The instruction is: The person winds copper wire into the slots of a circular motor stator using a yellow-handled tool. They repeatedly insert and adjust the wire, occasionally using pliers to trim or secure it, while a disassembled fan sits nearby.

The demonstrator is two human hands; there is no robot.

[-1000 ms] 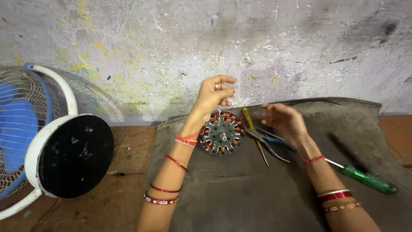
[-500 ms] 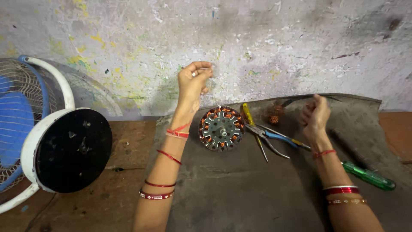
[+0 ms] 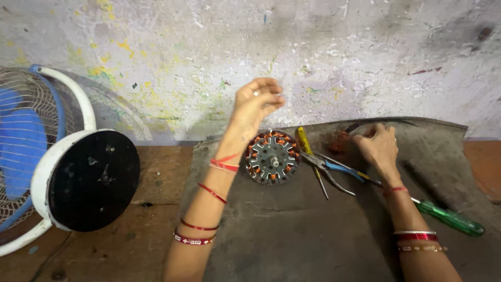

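Observation:
A round fan motor stator (image 3: 273, 156) with copper windings lies on a grey mat (image 3: 313, 235). My left hand (image 3: 255, 102) is raised above and just left of it, fingertips pinched together; nothing shows between them. My right hand (image 3: 378, 145) rests on the mat to the right, its fingertips at a small clump of copper wire (image 3: 339, 140). Whether it grips the clump is unclear. Both wrists wear red bangles.
A yellow-handled screwdriver (image 3: 303, 141), blue-handled pliers (image 3: 336, 169) and a green-handled screwdriver (image 3: 451, 220) lie on the mat right of the stator. A table fan with blue blades (image 3: 21, 146) and a round black base (image 3: 88, 180) lies at the left. A stained wall (image 3: 339, 57) stands close behind.
My left hand has lifted off the stator and risen toward the wall. My right hand has moved from beside the stator to the right, then settled at the copper wire clump.

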